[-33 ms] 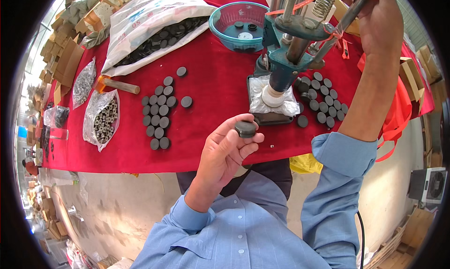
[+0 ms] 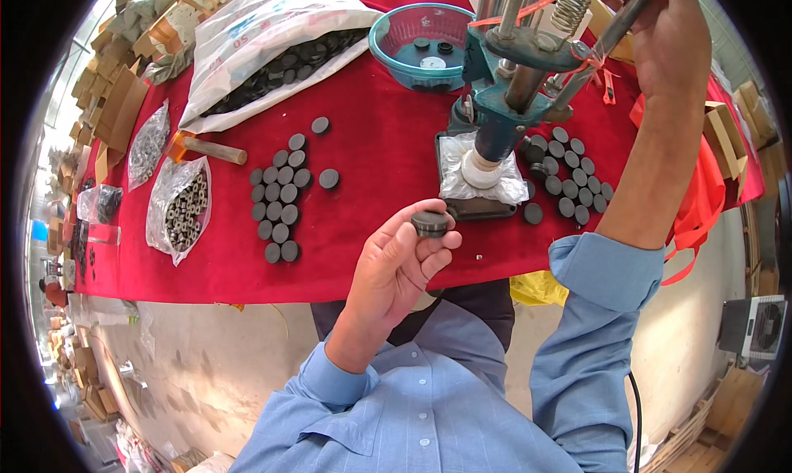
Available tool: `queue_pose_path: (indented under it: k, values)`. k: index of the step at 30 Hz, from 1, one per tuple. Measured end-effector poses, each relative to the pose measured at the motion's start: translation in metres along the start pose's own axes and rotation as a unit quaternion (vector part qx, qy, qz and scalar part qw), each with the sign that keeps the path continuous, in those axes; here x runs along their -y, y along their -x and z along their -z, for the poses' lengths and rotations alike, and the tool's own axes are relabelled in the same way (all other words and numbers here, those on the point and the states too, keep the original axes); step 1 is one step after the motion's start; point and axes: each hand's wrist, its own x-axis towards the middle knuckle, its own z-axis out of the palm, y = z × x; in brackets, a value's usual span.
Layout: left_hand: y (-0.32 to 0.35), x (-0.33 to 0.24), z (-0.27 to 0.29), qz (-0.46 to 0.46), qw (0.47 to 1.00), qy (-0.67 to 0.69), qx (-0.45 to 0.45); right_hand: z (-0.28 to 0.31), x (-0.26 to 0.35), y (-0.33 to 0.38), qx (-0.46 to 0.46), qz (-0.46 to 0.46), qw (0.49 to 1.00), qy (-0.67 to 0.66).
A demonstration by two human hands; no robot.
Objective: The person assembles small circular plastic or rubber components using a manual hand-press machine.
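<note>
Left hand [image 2: 396, 263] is raised over the near edge of the red surface [image 2: 371, 168], fingers curled, pinching a dark disc [image 2: 430, 223] between thumb and fingertips; the disc sits just in front of the press base. Right hand [image 2: 664, 32] is up at the top right, closed around the lever [image 2: 615, 28] of the teal press [image 2: 516, 94]; the forearm runs down across the right side of the surface. The white ram tip [image 2: 480, 169] stands on a plastic-covered pad [image 2: 483, 180]. Right of the press a cluster of discs [image 2: 573, 180] lies close against the forearm, leaving little free room there. Left of the press a second group of discs [image 2: 280, 197] lies in rough columns, with bare red cloth between it and the pad. Behind, a teal bowl [image 2: 396, 40] holds a few pieces, and an open white bag [image 2: 272, 44] spills dark discs. Two clear bags [image 2: 177, 205] and a wooden-handled tool [image 2: 206, 149] lie near the left edge. Cardboard boxes [image 2: 115, 102] crowd beyond that edge.
</note>
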Motion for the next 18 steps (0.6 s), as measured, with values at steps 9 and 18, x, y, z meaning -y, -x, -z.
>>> queue_pose_path:
  k: [9,18]
  values:
    - [-0.001,0.004,0.006,0.074,0.961,0.268,0.000,0.005,-0.003,0.000,0.012,0.022,0.999,0.028]
    - [-0.003,0.002,0.010,0.085,0.949,0.299,0.047,-0.005,0.002,0.005,0.002,0.017,0.997,0.070]
